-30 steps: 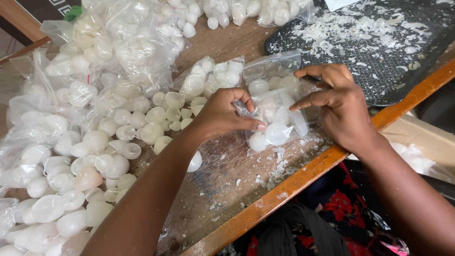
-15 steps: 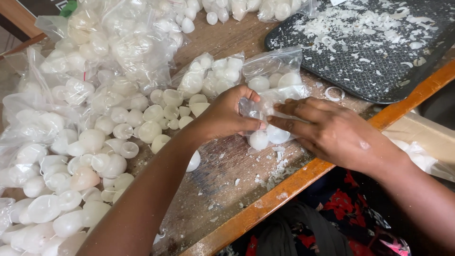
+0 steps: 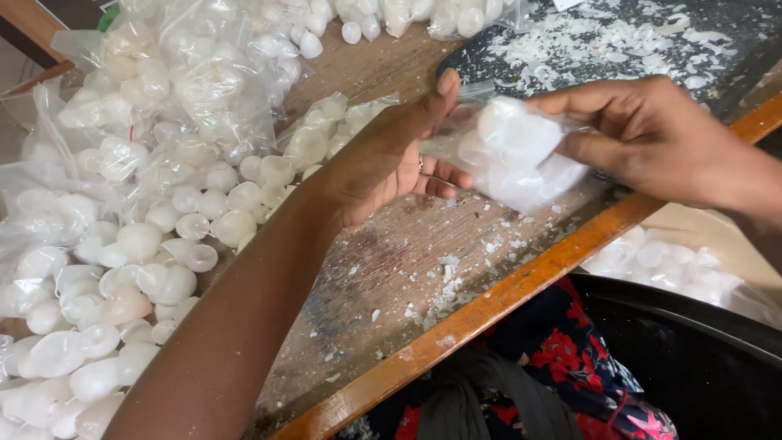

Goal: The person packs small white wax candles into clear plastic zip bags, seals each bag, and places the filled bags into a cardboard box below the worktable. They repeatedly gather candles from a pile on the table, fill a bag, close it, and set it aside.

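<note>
Both hands (image 3: 391, 155) (image 3: 652, 134) hide blurred bag (image 3: 513, 151) edges.

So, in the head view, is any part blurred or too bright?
Head view: the bag between the left hand and right hand is smeared by motion blur, its white pieces washed out; the shells on the table look sharp, with glare on their plastic; lighting is soft, shadows faint.

Bagged white shells (image 3: 163, 98), dark tray (image 3: 652, 41), wooden table (image 3: 391, 269)
</note>
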